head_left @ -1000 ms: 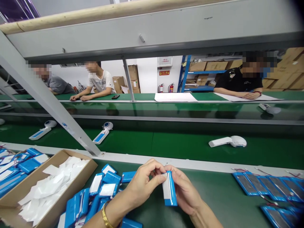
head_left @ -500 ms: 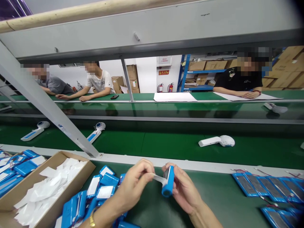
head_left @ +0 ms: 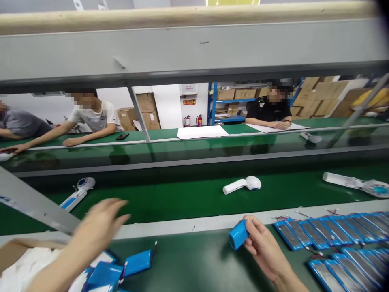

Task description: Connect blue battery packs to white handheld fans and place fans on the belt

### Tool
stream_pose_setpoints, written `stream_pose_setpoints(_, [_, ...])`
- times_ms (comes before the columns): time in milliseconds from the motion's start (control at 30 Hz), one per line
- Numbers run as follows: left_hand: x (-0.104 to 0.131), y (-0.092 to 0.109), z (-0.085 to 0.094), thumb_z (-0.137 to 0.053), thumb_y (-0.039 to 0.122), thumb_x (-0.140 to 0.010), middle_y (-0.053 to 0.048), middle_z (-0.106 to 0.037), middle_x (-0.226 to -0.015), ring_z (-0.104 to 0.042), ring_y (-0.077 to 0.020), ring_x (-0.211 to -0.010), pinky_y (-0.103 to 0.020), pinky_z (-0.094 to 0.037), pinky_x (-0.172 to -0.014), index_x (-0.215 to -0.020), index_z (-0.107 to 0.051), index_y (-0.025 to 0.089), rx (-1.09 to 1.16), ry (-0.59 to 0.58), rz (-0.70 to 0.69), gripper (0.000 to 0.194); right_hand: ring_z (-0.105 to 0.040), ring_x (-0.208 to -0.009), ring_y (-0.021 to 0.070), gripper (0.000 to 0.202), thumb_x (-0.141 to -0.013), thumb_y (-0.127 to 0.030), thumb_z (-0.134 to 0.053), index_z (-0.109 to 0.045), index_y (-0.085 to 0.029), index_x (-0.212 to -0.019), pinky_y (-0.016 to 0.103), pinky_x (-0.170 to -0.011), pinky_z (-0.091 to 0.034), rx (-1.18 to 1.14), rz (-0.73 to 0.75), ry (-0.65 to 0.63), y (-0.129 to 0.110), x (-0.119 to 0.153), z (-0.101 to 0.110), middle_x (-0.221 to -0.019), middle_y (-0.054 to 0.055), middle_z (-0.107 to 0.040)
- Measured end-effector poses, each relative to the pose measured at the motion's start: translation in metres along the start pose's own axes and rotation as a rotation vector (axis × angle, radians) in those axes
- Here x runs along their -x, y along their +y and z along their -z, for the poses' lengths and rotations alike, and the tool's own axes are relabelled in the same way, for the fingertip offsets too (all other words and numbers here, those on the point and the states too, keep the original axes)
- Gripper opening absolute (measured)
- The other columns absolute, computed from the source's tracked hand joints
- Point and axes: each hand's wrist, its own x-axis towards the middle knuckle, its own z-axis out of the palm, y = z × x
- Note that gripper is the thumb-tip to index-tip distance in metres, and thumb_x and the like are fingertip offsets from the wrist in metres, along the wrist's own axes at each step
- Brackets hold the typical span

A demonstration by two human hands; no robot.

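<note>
A blue battery pack [head_left: 238, 234] is held by its right end between the thumb and fingers of my right hand [head_left: 261, 243], above the green bench. My left hand [head_left: 105, 217] is raised at the left, smeared by motion, with its fingers apart and nothing seen in it. Below that hand lie loose blue packs [head_left: 138, 263], some with white faces. An open carton [head_left: 21, 244] of white paper strips is partly hidden behind my left forearm. Rows of blue packs with grey faces [head_left: 322, 233] lie at the right.
White handheld devices [head_left: 253, 183] lie on the green conveyor [head_left: 182, 190] beyond the bench edge. A slanted metal post [head_left: 36, 202] stands at the left. People [head_left: 94, 115] sit across the line, out of reach.
My left hand has let go of the white strip at the pack and moved left. My right hand has moved right with the pack, now tilted. The whole view has swung to the right.
</note>
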Motion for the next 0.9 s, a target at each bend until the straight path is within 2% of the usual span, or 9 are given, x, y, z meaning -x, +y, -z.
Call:
stream_pose_setpoints(67, [-0.031, 0.063, -0.039, -0.055, 0.04, -0.083, -0.008, -0.048, -0.134, -0.045, -0.0281, -0.125, -0.042, -0.036, -0.107, -0.123, -0.055, 0.021, 0.09, -0.27, -0.138, 0.045, -0.031, -0.046, 0.0027, 0.035, -0.074, -0.044, -0.074, -0.054, -0.018, -0.085, 0.013, -0.038, -0.019, 0.058, 0.033, 0.0, -0.001, 0.0, 0.0, -0.059, -0.007, -0.04])
stream_pose_setpoints(133, [-0.062, 0.13, -0.08, -0.053, 0.033, -0.085, -0.004, -0.024, -0.151, -0.025, -0.0237, -0.138, -0.038, -0.025, -0.115, -0.141, -0.032, 0.025, 0.196, -0.563, -0.274, 0.06, -0.032, -0.045, 0.0026, 0.037, -0.073, -0.045, -0.074, -0.054, -0.018, -0.089, 0.014, -0.039, -0.02, 0.11, 0.063, 0.001, 0.0, 0.001, 0.001, -0.059, -0.007, -0.042])
stream_pose_setpoints(167, [-0.076, 0.16, -0.1, -0.059, 0.033, -0.082, -0.004, -0.023, -0.152, -0.024, -0.0238, -0.139, -0.037, -0.027, -0.114, -0.143, -0.029, 0.026, 0.213, -0.642, -0.312, 0.068, -0.033, -0.044, 0.0024, 0.039, -0.072, -0.046, -0.075, -0.054, -0.018, -0.09, 0.014, -0.039, -0.02, 0.131, 0.081, 0.006, 0.001, 0.0, 0.003, -0.059, -0.007, -0.043])
stream_pose_setpoints(233, [-0.101, 0.209, -0.136, -0.067, 0.026, -0.076, -0.006, -0.025, -0.151, -0.026, -0.0268, -0.138, -0.039, -0.028, -0.113, -0.143, -0.027, 0.026, 0.224, -0.698, -0.359, 0.078, -0.034, -0.041, 0.0019, 0.042, -0.071, -0.049, -0.075, -0.055, -0.017, -0.091, 0.015, -0.039, -0.019, 0.159, 0.109, 0.01, 0.003, -0.001, 0.01, -0.059, -0.007, -0.045])
stream_pose_setpoints(333, [-0.132, 0.253, -0.179, -0.065, 0.021, -0.079, -0.012, -0.04, -0.14, -0.039, -0.0295, -0.128, -0.049, -0.033, -0.107, -0.138, -0.035, 0.021, 0.234, -0.719, -0.378, 0.066, -0.036, -0.038, 0.0022, 0.047, -0.07, -0.054, -0.073, -0.055, -0.017, -0.093, 0.017, -0.039, -0.017, 0.192, 0.111, -0.017, 0.005, -0.006, 0.024, -0.056, -0.006, -0.048])
stream_pose_setpoints(433, [-0.152, 0.268, -0.204, -0.06, 0.029, -0.086, -0.011, -0.053, -0.122, -0.051, -0.0261, -0.114, -0.051, -0.04, -0.099, -0.121, -0.051, 0.015, 0.288, -0.735, -0.333, 0.039, -0.039, -0.039, 0.0035, 0.048, -0.071, -0.055, -0.072, -0.056, -0.016, -0.094, 0.018, -0.041, -0.019, 0.222, 0.131, -0.027, -0.001, -0.011, 0.031, -0.059, -0.004, -0.051])
stream_pose_setpoints(567, [-0.153, 0.264, -0.211, -0.059, 0.033, -0.086, -0.008, -0.059, -0.106, -0.055, -0.0217, -0.102, -0.044, -0.044, -0.093, -0.103, -0.058, 0.013, 0.498, -0.728, -0.219, 0.026, -0.041, -0.043, 0.0065, 0.042, -0.076, -0.051, -0.069, -0.059, -0.015, -0.095, 0.02, -0.046, -0.026, 0.33, 0.236, 0.064, -0.018, -0.017, 0.026, -0.053, -0.004, -0.05])
stream_pose_setpoints(733, [-0.118, 0.249, -0.185, -0.052, 0.042, -0.087, -0.005, -0.06, -0.09, -0.059, -0.0175, -0.081, -0.029, -0.046, -0.07, -0.098, -0.054, 0.016, 0.945, -0.753, -0.024, 0.029, -0.047, -0.052, 0.0112, 0.035, -0.077, -0.045, -0.069, -0.061, -0.017, -0.097, 0.024, -0.049, -0.038, 0.446, 0.47, 0.18, -0.041, -0.028, 0.005, -0.066, 0.0, -0.055])
stream_pose_setpoints(900, [-0.077, 0.235, -0.14, -0.057, 0.046, -0.083, -0.004, -0.058, -0.091, -0.057, -0.0126, -0.077, -0.024, -0.046, -0.068, -0.098, -0.051, 0.017, 1.354, -0.773, 0.123, 0.033, -0.056, -0.073, 0.0162, 0.017, -0.085, -0.033, -0.061, -0.063, -0.021, -0.097, 0.028, -0.062, -0.046, 0.663, 0.669, 0.03, -0.045, -0.03, -0.027, -0.097, 0.006, -0.059])
